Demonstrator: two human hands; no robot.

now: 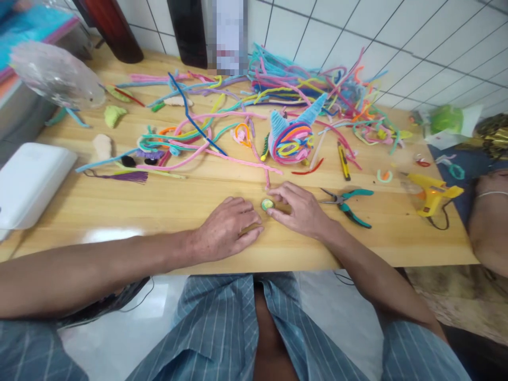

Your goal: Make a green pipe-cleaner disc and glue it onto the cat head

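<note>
A small round green and yellow coil (267,204), apparently of pipe cleaner, lies on the wooden table between my two hands. My right hand (299,209) comes from the right, with its thumb tip at the coil's edge. Its index finger reaches past the coil's far side, apart from the thumb, close to the end of a pink pipe cleaner (267,177). To the left, my left hand (228,227) rests palm down, fingers loosely bent and thumb apart, its fingertips just beside the coil. Nothing shows in its grasp.
Behind my hands stands a coiled, multicoloured piece with blue ears (293,140). Pliers (347,203), a yellow utility knife (343,161) and a yellow glue gun (432,193) lie rightward. Pipe cleaners (286,79) heap at the back; a white case (37,185) sits left. Another person's arm (490,222) is at far right.
</note>
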